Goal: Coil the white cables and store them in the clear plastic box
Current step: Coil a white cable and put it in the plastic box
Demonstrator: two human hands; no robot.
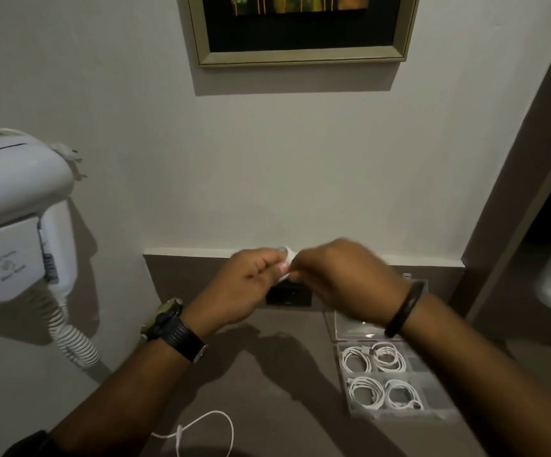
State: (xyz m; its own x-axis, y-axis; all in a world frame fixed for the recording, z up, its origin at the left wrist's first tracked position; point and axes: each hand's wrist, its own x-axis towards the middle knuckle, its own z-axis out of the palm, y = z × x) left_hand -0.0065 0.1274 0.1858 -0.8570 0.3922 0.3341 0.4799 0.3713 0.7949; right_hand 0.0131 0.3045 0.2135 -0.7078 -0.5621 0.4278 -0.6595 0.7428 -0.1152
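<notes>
Both hands are pinching a small white cable [284, 266] bundle: left hand [244, 285] gripping it, right hand [337, 275] fingertips winding. Keeping loops tight between the fingertips should help.

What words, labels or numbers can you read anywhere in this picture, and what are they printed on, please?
No text is legible.
Wall-mounted hair dryer: grey print and a small emblem on its lower housing, too blurred to read.
Wristwatch on the left wrist: no readable face or marking.
Clear plastic box and the coiled white cables in it: no label visible.
</notes>
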